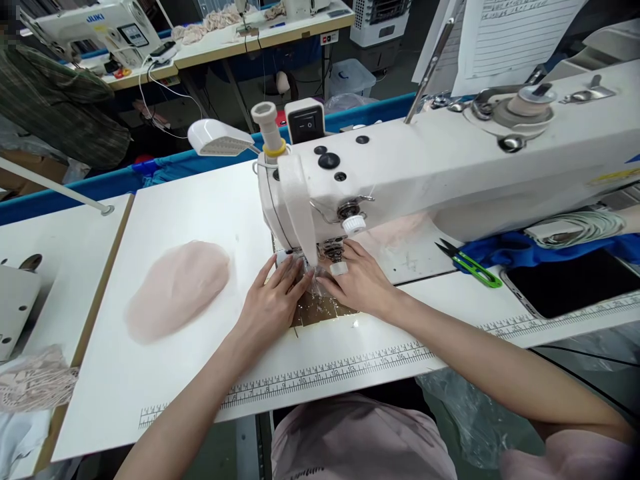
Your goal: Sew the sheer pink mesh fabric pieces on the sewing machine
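My left hand [273,293] lies with fingers stretched out, left of the needle area of a white sewing machine [320,180]. My right hand [363,280] rests to the right of the needle, thumb and fingers extended and apart, some fingertips hidden behind the tension knob and machine head. Between the hands, at the presser foot, is a small piece of thin, see-through material [319,288]; its outline is hard to make out. On the white tabletop to the left lies a sheer pale pink fabric piece [177,290]. Another pale pink piece [397,230] sits beneath the machine arm.
Green-handled thread snips [473,265], blue cloth [500,248] and a dark phone [575,283] lie at the right. A printed ruler [320,373] runs along the front edge. Bundled pale strips [35,380] are at far left. Behind, a person in a plaid sleeve [60,100] is beside another machine [100,30].
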`<state>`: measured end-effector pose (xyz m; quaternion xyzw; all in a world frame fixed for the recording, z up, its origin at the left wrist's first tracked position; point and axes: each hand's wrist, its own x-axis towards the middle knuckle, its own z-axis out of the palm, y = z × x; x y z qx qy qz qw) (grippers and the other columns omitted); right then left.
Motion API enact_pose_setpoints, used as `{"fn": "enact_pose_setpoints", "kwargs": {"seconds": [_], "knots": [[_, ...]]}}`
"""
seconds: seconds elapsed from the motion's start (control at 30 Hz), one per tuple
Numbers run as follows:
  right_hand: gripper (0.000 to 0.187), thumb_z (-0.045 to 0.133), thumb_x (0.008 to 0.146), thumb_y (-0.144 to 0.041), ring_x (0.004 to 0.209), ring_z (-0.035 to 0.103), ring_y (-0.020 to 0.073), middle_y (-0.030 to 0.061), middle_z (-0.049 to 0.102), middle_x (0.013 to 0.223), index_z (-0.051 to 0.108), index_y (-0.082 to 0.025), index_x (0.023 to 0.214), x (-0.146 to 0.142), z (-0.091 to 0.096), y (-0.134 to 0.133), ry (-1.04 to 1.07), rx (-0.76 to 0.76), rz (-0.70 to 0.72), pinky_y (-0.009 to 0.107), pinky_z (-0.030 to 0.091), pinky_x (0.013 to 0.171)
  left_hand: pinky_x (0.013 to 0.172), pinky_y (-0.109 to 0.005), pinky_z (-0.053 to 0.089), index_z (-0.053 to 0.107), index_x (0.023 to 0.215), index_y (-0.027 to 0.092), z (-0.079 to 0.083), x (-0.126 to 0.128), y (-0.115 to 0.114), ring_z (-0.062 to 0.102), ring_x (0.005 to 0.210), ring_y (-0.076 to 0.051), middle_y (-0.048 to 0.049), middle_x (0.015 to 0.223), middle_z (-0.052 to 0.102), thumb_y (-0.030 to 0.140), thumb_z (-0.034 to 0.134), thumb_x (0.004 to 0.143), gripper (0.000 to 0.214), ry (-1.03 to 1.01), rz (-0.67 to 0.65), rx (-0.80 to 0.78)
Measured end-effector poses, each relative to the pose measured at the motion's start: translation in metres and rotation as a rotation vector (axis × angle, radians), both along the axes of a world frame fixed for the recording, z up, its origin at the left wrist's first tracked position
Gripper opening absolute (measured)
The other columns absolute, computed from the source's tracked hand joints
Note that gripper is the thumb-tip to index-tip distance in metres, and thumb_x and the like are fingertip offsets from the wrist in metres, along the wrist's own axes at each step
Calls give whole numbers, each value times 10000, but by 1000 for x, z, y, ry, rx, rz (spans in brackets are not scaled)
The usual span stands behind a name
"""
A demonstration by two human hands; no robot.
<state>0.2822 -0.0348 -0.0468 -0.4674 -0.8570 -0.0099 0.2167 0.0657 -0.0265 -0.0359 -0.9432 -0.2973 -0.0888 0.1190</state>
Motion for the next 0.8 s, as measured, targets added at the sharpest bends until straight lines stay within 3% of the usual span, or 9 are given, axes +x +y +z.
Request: {"fn": "enact_pose_setpoints", "kwargs": {"seconds": [0.23, 0.47, 0.57, 0.7, 0.8], "knots": [[331, 500, 940, -295, 1205, 517, 262, 145, 668, 1153, 621, -106, 1183, 2, -1, 0, 12, -7, 4, 455, 348, 1084, 1116, -500, 337, 608, 1260, 169, 0, 1, 0, 491, 1295, -289, -120, 1350, 567, 91, 443, 890, 412, -33, -3, -26], [291, 508, 934, -290, 1163, 546, 251, 136, 689, 1087, 648, -109, 1114, 2, 0, 0, -15, 37, -3, 448, 364, 1080, 1097, -514, 360, 601, 1265, 152, -1, 0, 0, 517, 1269, -298, -137, 1329, 583, 91, 439, 888, 415, -38, -13, -21], [253, 512, 928, -282, 1127, 557, 241, 121, 699, 1034, 664, -118, 1047, 5, 0, -4, 18, 113, 48, 444, 348, 1094, 1099, -515, 358, 588, 1280, 149, -1, 1, 0, 522, 1263, -297, -139, 1308, 599, 97, 443, 886, 423, -54, -20, -16], [344, 568, 880, -373, 1008, 578, 245, 94, 697, 967, 637, -116, 1099, 6, 1, -13, 35, 132, 159, 454, 375, 1054, 1115, -513, 335, 557, 1313, 139, -2, 1, -1, 509, 1277, -288, -135, 1296, 609, 119, 454, 888, 437, -72, -3, -34], [259, 548, 869, -244, 922, 591, 221, 91, 691, 999, 640, -120, 1076, 2, 1, -16, -52, 128, 156, 434, 390, 1022, 1131, -505, 314, 507, 1356, 133, -3, 1, 0, 493, 1294, -273, -126, 1318, 594, 123, 446, 891, 469, -83, 10, -41]]}}
